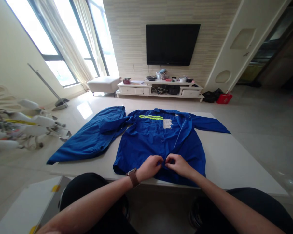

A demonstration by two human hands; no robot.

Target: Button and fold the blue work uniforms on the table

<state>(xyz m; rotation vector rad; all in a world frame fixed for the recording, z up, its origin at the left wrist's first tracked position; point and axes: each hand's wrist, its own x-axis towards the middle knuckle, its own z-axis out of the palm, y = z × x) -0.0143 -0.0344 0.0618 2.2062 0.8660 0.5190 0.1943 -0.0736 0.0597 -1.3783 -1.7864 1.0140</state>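
Observation:
A blue work jacket (139,143) lies spread on the white table, collar away from me. A yellow-green stripe (150,117) crosses its chest, and a pale patch (167,123) sits beside the stripe. The jacket's right-hand front is folded back partway, and a button (162,140) shows on the placket. My left hand (150,167), below a brown-strapped watch (133,177), pinches the front edge near the hem. Close beside it, my right hand (178,165) pinches the other front edge. Whatever small part sits between the fingertips is hidden.
A second blue garment (90,136) lies folded on the left of the white table (236,159), partly over its edge. My knees are at the near edge. Beyond stand a low TV cabinet (134,90), a grey bench (104,84) and a red bag (224,98).

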